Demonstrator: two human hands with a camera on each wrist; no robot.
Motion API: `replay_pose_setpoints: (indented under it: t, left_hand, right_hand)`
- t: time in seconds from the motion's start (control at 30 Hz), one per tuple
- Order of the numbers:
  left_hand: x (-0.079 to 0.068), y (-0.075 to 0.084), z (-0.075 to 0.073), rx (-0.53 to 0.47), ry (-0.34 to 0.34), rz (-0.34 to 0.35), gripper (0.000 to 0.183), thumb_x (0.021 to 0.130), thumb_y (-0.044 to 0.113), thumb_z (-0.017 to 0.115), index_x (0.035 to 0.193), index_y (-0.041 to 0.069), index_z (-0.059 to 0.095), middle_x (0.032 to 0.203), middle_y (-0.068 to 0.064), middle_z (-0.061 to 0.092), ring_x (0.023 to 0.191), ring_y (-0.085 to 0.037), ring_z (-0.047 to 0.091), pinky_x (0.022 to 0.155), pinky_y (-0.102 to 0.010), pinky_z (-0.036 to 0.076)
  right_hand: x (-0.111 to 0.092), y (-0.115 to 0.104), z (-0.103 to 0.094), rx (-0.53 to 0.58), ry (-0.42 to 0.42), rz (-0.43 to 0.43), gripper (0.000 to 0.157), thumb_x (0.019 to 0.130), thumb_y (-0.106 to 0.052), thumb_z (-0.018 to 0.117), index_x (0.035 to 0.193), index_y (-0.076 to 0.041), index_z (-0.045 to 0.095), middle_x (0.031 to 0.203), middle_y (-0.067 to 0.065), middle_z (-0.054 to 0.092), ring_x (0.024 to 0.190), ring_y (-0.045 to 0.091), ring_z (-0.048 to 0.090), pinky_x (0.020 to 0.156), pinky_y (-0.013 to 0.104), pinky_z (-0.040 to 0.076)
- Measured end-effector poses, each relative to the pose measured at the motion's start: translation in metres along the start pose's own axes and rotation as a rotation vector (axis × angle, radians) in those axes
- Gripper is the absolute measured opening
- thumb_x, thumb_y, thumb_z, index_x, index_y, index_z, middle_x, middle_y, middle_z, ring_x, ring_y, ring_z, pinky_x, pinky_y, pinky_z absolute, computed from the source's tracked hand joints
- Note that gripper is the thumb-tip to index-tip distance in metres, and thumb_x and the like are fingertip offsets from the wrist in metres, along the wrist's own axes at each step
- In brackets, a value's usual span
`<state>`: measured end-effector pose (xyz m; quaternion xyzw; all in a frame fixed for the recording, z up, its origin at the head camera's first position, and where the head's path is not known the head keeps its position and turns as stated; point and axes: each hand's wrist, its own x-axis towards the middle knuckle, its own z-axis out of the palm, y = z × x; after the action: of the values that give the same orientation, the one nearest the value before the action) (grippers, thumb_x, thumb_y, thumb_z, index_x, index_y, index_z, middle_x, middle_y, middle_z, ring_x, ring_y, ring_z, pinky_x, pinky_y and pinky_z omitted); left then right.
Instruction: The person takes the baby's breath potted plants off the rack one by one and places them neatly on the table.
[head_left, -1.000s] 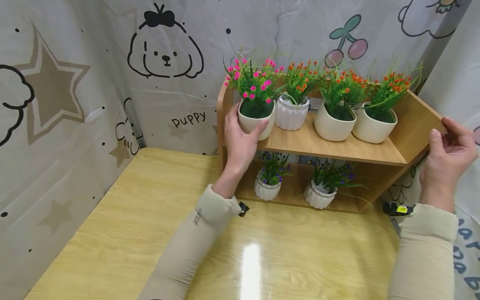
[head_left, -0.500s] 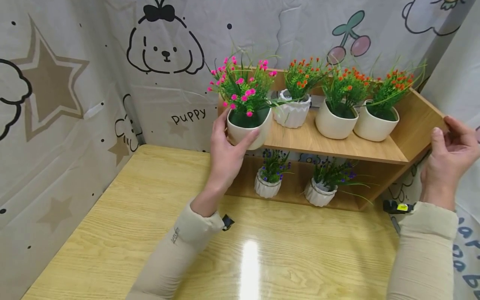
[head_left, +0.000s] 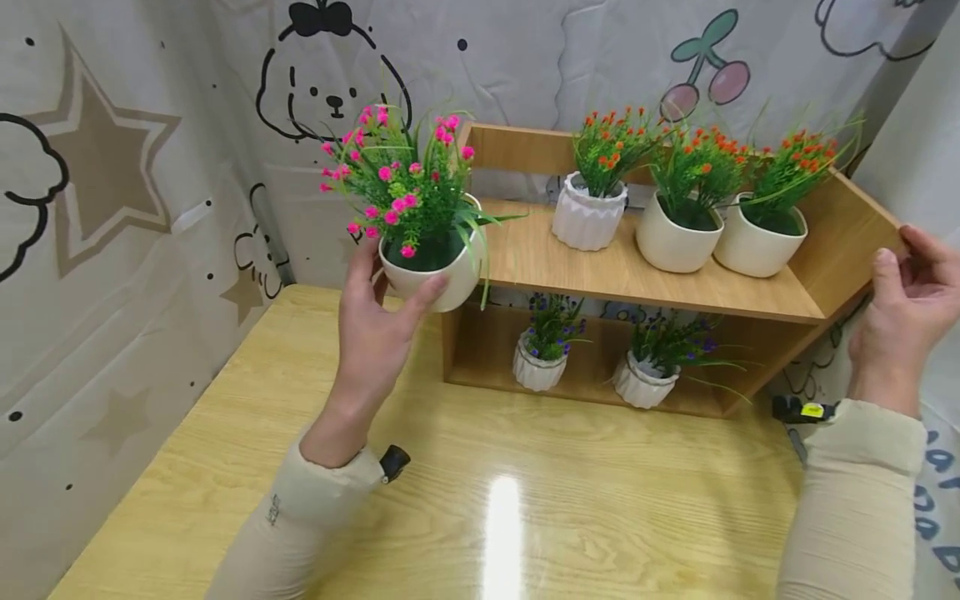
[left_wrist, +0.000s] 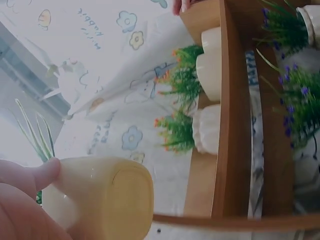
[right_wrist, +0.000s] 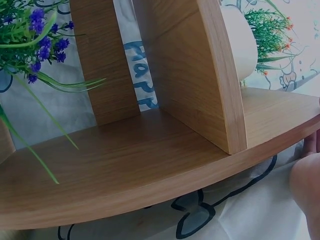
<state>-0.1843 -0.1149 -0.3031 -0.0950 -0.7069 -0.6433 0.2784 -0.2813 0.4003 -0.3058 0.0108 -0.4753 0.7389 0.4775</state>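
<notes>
My left hand (head_left: 372, 342) grips a cream pot of pink flowers (head_left: 438, 282), thumb on its near side and fingers round its left. The pot is up in the air, off the left end of a two-tier wooden shelf (head_left: 525, 254); the left wrist view shows the pot's bottom (left_wrist: 131, 200). With thumb and fingers, my right hand (head_left: 903, 325) pinches the front edge of the shelf's right side panel (head_left: 847, 229). In the right wrist view only part of that hand (right_wrist: 306, 187) shows at the right edge.
On the upper tier stand a ribbed white pot (head_left: 588, 217) and two smooth cream pots (head_left: 678, 242), all with orange flowers. Below are two ribbed pots (head_left: 540, 369) with purple flowers. The shelf sits on a wood-grain table (head_left: 570, 500), with printed cloth (head_left: 510, 67) behind.
My left hand has lifted the pink-flower pot off the upper tier and carried it left and towards me. My right hand has stayed at the side panel.
</notes>
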Motion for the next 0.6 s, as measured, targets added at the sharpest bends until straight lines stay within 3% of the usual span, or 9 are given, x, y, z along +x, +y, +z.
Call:
replay_pose_setpoints:
  t: [0.17, 0.37, 0.6]
  left_hand:
    - [0.002, -0.005, -0.023, 0.033, 0.028, 0.016, 0.069, 0.092, 0.012, 0.080, 0.152, 0.009, 0.046, 0.149, -0.003, 0.051, 0.139, -0.013, 0.045, 0.124, -0.036, 0.035]
    - [0.007, -0.015, -0.044, 0.034, 0.057, -0.027, 0.067, 0.093, 0.009, 0.078, 0.151, 0.009, 0.046, 0.150, -0.005, 0.047, 0.138, -0.016, 0.045, 0.123, -0.037, 0.037]
    - [0.009, -0.036, -0.057, -0.006, 0.094, -0.060, 0.069, 0.092, 0.005, 0.077, 0.153, 0.012, 0.045, 0.150, -0.002, 0.048, 0.137, -0.015, 0.045, 0.123, -0.039, 0.038]
  right_hand:
    - [0.001, -0.001, -0.002, 0.025, 0.017, 0.059, 0.027, 0.090, 0.016, 0.067, 0.113, 0.004, 0.072, 0.124, 0.013, 0.065, 0.121, 0.021, 0.060, 0.101, 0.023, 0.048]
    - [-0.001, 0.000, -0.003, 0.048, 0.028, 0.028, 0.027, 0.089, 0.019, 0.065, 0.111, 0.007, 0.072, 0.120, 0.015, 0.066, 0.118, 0.023, 0.060, 0.099, 0.024, 0.049]
    - [-0.001, 0.001, 0.001, 0.050, 0.035, 0.009, 0.026, 0.089, 0.019, 0.065, 0.110, 0.007, 0.072, 0.119, 0.016, 0.066, 0.117, 0.023, 0.060, 0.099, 0.024, 0.048]
